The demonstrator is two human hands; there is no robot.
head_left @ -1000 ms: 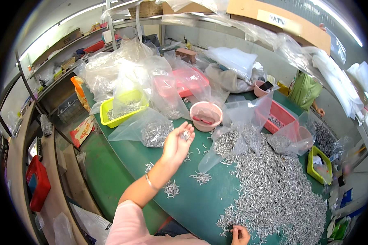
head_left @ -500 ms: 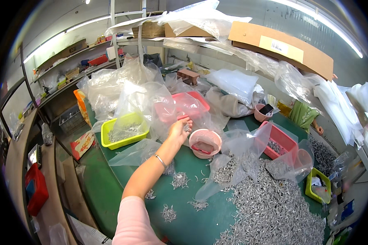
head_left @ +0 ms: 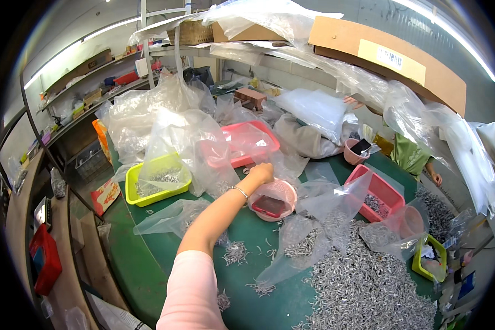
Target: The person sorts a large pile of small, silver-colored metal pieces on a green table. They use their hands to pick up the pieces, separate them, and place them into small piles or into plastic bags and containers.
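Note:
My left hand (head_left: 262,174) is closed, back side up, just above the far left rim of a round pink plastic basket (head_left: 287,190). Whatever its fingers hold is hidden from view. A silver bangle (head_left: 240,192) circles the wrist. Inside the basket lies a flat, red-edged dark object (head_left: 269,205). Beyond the hand, clear plastic film partly covers a pink tray (head_left: 254,160). A lime-green tray (head_left: 143,201) left of the arm holds small grey metal pieces. Small heaps of curved metal pieces (head_left: 236,252) lie beside the forearm. My right hand is out of view.
A large pile of grey curved metal pieces (head_left: 363,286) covers the table's right front, with a clear bag (head_left: 297,247) at its edge. Another pink tray (head_left: 388,201) stands behind it. A second person in green (head_left: 412,154) is at the far right. Cardboard boxes (head_left: 390,60) sit on the shelf overhead.
My left hand has turned from palm up, with small grey pieces showing in it, to back up and closed. It has moved right, over the basket's edge. Another person's fingers now show at the back.

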